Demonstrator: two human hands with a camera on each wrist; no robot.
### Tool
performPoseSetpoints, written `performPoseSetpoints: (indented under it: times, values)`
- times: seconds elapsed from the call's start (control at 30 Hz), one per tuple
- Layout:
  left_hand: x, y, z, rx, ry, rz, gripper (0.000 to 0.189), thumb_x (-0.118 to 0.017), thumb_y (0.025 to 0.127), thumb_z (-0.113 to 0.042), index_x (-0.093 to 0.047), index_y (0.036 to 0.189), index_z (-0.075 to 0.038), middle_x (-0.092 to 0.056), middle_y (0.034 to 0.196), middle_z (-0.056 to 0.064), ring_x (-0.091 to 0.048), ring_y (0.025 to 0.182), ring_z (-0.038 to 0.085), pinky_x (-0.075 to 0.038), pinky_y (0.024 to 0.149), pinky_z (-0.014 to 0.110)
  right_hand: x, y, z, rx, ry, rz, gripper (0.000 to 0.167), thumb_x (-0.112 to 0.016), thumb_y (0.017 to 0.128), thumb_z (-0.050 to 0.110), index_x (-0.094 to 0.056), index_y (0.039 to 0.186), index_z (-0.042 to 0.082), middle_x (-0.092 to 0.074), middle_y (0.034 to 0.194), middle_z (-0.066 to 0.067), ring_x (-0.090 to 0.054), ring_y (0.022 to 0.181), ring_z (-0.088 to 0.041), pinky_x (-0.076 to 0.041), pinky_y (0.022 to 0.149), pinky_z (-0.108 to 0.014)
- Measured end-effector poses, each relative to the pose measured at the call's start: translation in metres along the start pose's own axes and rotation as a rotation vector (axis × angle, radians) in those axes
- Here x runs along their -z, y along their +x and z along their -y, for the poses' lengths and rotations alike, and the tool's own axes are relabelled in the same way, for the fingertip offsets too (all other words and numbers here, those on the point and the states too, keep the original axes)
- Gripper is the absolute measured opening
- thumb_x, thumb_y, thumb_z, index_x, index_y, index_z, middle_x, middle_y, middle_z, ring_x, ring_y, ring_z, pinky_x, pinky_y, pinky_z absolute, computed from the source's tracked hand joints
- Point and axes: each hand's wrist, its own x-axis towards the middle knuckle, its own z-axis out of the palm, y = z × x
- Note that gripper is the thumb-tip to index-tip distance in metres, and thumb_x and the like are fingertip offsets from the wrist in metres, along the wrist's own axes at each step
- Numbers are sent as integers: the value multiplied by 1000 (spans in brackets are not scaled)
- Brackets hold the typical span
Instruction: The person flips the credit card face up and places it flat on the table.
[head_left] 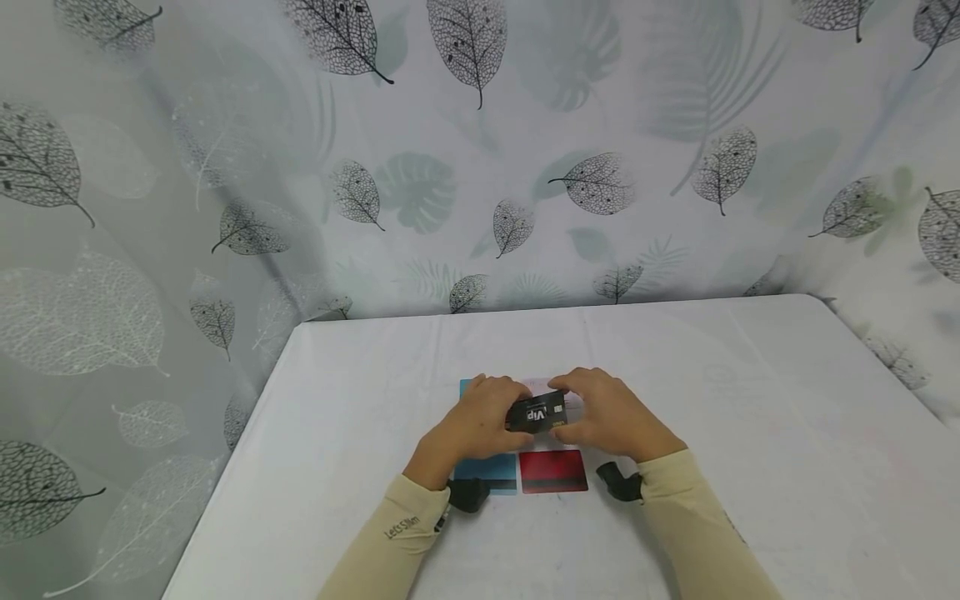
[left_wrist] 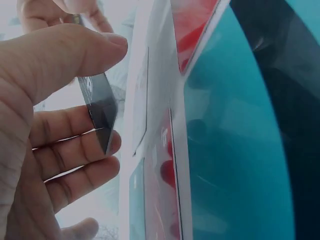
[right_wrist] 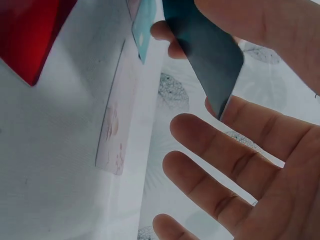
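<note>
White tabletop [head_left: 750,467], leaf-print backdrop [head_left: 465,225]. Black card [head_left: 537,413] held above the laid-out cards [head_left: 553,472]; fingers of left hand [head_left: 480,421] and right hand [head_left: 609,417] clamped on opposite ends. Advise light edge grip, no bending.

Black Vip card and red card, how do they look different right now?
The black Vip card is held up between the left hand and right hand, while the red card lies flat on the white-covered table. The black Vip card shows pale lettering; the red card shows a dark stripe. Both are thin and rectangular.
</note>
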Motion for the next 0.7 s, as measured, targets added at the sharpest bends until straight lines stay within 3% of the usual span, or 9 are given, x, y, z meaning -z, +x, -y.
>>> performPoseSetpoints:
  times: [0.37, 0.7]
  values:
    - [0, 0, -7, 11, 19, -1, 54, -81, 87, -43, -64, 130, -15, -65, 118, 0, -59, 115, 16, -30, 121, 57, -3, 3, 2, -15, -135, 28, 58, -91, 72, 26, -73, 124, 7, -65, 111, -4, -60, 98, -23, -52, 85, -49]
    - [1, -1, -8, 20, 60, 21, 53, -83, 87, -43, -65, 128, -15, -64, 114, -3, -60, 113, 15, -31, 121, 57, -2, 1, 1, -83, -149, 67, 57, -92, 71, 28, -75, 121, 7, -64, 109, -6, -58, 93, -22, -52, 82, -49]
